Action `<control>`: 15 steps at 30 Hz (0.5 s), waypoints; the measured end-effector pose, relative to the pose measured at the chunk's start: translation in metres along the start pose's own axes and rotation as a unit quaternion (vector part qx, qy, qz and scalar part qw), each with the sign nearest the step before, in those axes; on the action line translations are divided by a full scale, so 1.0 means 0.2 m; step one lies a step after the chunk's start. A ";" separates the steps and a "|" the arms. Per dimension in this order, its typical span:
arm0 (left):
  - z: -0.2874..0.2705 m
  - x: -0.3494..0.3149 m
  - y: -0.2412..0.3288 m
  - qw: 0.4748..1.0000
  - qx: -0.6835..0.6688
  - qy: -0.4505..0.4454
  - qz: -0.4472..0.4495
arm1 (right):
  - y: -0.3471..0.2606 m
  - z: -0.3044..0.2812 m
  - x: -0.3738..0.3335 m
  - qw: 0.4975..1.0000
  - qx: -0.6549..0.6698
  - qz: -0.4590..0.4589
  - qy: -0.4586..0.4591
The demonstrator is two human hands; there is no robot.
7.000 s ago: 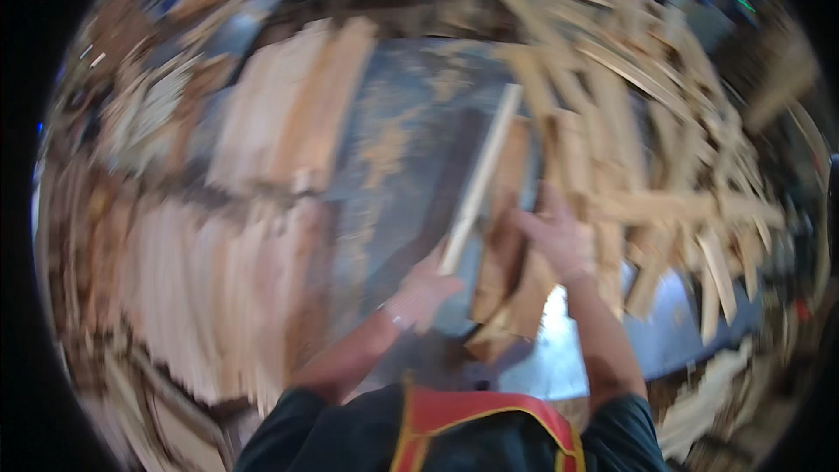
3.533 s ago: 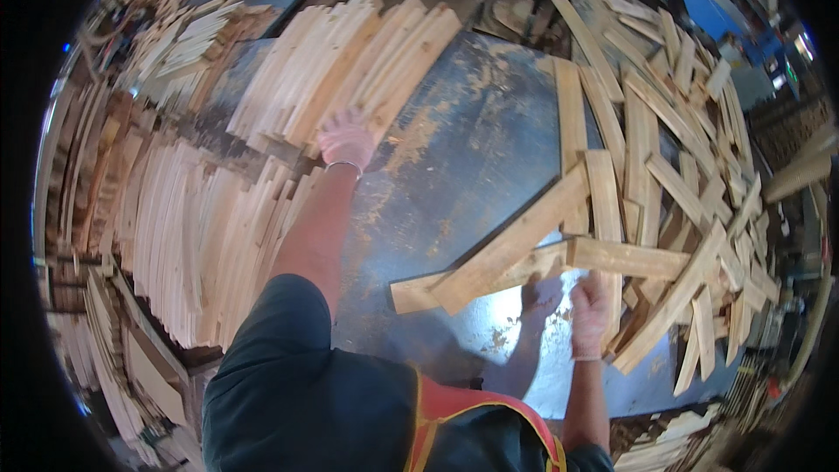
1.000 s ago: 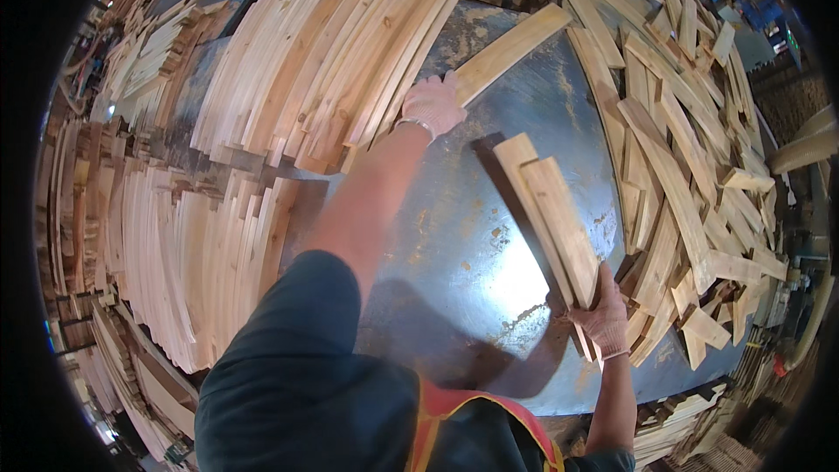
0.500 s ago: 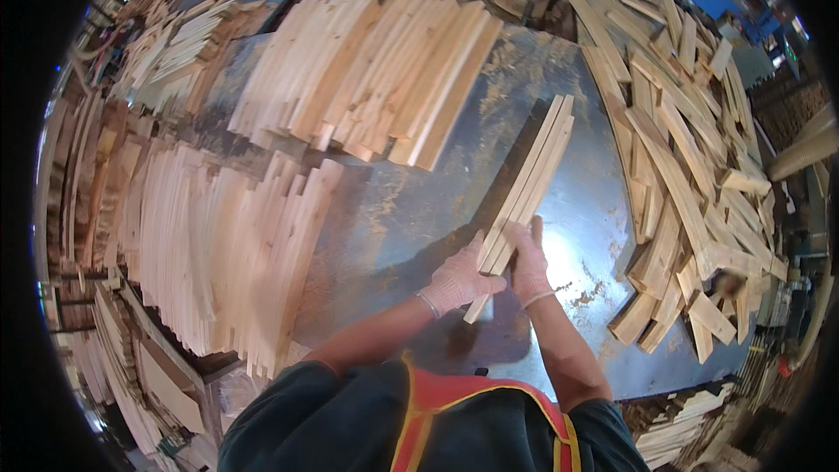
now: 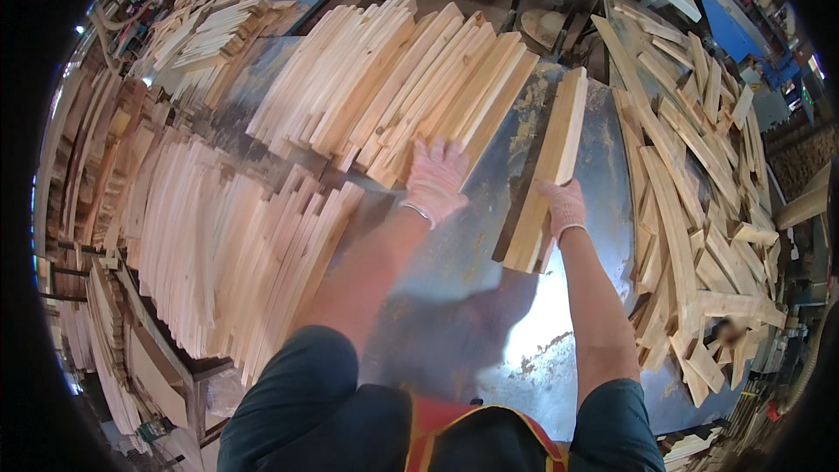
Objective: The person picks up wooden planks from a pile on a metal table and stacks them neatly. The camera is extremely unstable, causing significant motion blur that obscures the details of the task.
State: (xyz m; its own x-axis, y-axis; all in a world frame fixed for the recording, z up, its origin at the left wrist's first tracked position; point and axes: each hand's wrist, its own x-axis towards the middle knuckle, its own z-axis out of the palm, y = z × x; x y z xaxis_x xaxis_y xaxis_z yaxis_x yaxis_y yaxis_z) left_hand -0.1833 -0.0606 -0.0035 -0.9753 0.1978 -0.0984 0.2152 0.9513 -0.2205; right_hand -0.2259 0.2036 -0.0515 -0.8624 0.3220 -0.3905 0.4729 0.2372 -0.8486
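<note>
Sheet-metal surface [image 5: 489,297] carries a small bundle of wooden slats [image 5: 549,166] near its middle, long axis running away from the person. Right hand [image 5: 564,206] grips the bundle's near end, fingers curled around it. Left hand [image 5: 434,177] lies flat, fingers spread, on the stacked slats [image 5: 393,79] just left. Loose slats [image 5: 690,210] crowd the right edge.

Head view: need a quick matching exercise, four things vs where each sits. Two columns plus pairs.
1. left hand
2. right hand
3. loose scrap pile
4. metal table

A. gripping the slat bundle
B. heaped along the table's right side
C. flat on the near end of the neat fanned stack
D. bare and shiny under the forearms

Pairs: 1-C, 2-A, 3-B, 4-D
</note>
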 end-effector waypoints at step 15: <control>0.03 0.12 -0.04 0.995 -0.021 0.009 -0.102 | -0.47 0.06 0.10 0.920 -0.223 -0.259 -0.192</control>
State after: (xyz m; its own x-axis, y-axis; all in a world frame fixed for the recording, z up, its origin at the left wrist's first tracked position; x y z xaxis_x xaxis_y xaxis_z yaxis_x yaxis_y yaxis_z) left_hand -0.2086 -0.0651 -0.0099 -0.9992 0.0034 -0.0387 0.0108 0.9811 -0.1933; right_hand -0.2893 0.1775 0.0164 -0.9526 -0.2676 -0.1446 -0.0666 0.6472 -0.7594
